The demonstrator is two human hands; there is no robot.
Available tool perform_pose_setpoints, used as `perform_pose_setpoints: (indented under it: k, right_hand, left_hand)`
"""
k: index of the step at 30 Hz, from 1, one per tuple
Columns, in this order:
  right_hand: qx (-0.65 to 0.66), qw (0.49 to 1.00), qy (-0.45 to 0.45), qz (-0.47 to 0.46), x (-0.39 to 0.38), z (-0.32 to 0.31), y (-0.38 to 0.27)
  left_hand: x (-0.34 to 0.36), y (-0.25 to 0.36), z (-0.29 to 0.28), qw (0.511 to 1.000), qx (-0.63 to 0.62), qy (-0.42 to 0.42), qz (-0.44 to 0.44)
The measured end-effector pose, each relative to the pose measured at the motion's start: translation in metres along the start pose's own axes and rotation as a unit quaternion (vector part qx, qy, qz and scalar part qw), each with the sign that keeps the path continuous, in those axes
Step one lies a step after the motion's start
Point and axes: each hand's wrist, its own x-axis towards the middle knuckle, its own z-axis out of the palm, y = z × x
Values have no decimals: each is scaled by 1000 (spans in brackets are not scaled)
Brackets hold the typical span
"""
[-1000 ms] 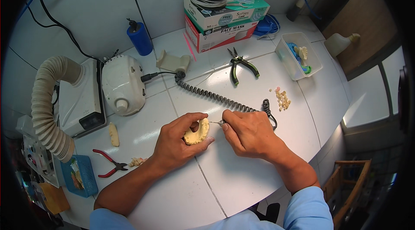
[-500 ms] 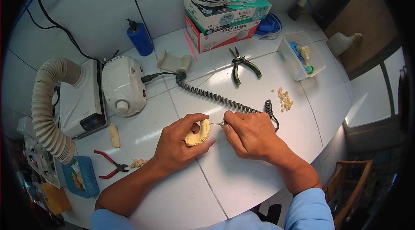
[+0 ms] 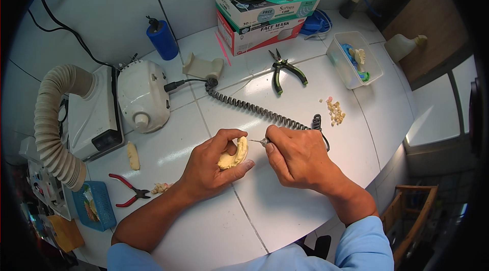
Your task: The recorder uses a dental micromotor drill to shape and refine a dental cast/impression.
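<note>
Between the thumb and fingers of my left hand (image 3: 208,161) is a pale yellow, horseshoe-shaped dental cast (image 3: 234,156), tilted up on its edge. My right hand (image 3: 298,158) is closed round a rotary handpiece (image 3: 264,141), most of its body hidden in the fist. Its thin bur points left at the upper right side of the cast; whether the tip touches cannot be made out. From behind the right hand, a black coiled cord (image 3: 254,108) runs back to a white motor control unit (image 3: 144,99).
Green-handled pliers (image 3: 285,71) and loose false teeth (image 3: 335,112) lie beyond my right hand. Red-handled cutters (image 3: 130,190) and more teeth (image 3: 161,188) lie by my left forearm. Stacked boxes (image 3: 262,31), a clear tub (image 3: 353,62), a hose (image 3: 47,113) and a blue basket (image 3: 94,206) stand around.
The bur has drawn slightly away from the cast's side, and the cast has turned a little in my left fingers. The whole view has shifted slightly.
</note>
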Motion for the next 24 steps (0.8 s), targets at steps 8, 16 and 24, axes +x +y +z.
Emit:
perform_pose_setpoints:
  k: [8, 16, 24]
  right_hand:
    - [4, 1000, -7, 12, -6, 2, -8]
    - [-2, 1000, -9, 12, -5, 3, -6]
    - [2, 999, -30, 18, -5, 4, -6]
  left_hand:
    - [-2, -2, 1, 999, 2, -27, 32]
    - [-2, -4, 2, 999, -8, -26, 27]
    - [-1, 0, 0, 999, 14, -30, 42]
